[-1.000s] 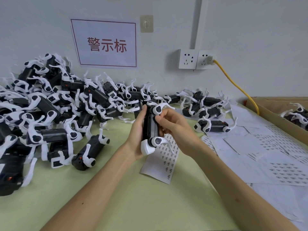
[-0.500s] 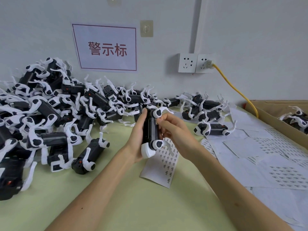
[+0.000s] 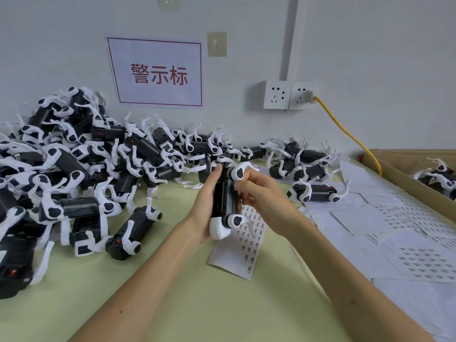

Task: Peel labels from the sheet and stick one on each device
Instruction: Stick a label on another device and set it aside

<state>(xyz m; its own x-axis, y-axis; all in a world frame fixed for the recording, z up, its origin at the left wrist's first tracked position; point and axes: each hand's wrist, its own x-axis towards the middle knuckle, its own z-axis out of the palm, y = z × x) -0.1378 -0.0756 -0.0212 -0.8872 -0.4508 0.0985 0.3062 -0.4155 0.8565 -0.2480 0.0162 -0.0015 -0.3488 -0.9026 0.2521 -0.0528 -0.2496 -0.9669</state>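
Observation:
A black device with white legs [image 3: 224,198] stands on end above the green table, its white head pointing down. My left hand [image 3: 206,203] grips it from the left side. My right hand [image 3: 256,193] touches its right side with curled fingers, fingertips against the black body. Whether a label is under those fingertips is hidden. A label sheet [image 3: 243,245] lies on the table just below the device, partly covered by it.
A big pile of the same devices [image 3: 81,174] fills the left and back of the table. A few more devices [image 3: 311,191] lie at the right, beside scattered label sheets [image 3: 404,245]. A cardboard box [image 3: 419,176] with devices stands far right. A yellow cable [image 3: 345,134] hangs from the wall socket.
Both hands have kept hold of the device in the same place. My right fingers have shifted slightly along its right side.

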